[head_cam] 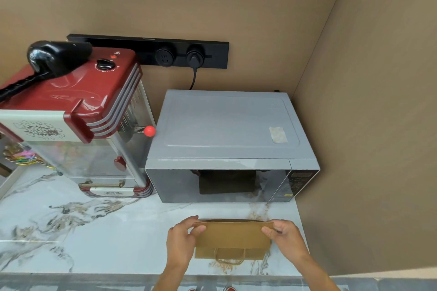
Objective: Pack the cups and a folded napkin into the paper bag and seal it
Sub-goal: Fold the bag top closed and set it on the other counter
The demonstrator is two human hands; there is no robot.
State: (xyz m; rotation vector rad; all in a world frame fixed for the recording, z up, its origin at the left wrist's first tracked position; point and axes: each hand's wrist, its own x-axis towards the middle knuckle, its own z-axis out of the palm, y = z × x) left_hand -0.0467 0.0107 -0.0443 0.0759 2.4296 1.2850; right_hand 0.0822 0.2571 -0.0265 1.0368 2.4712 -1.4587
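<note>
Kraft paper bag (233, 238) sits on marble counter (94, 231), just in front of microwave (227, 146); top folded over toward the person, twine handle (230, 258) hanging off near edge. Left hand (181, 242) and right hand (285, 235) each pinch an end of the fold, thumbs on top; cups + napkin not visible, prob. inside. Advice: keep both ends level, press crease from ends to centre, hold bag down so it doesn't slide; then seal.
</note>
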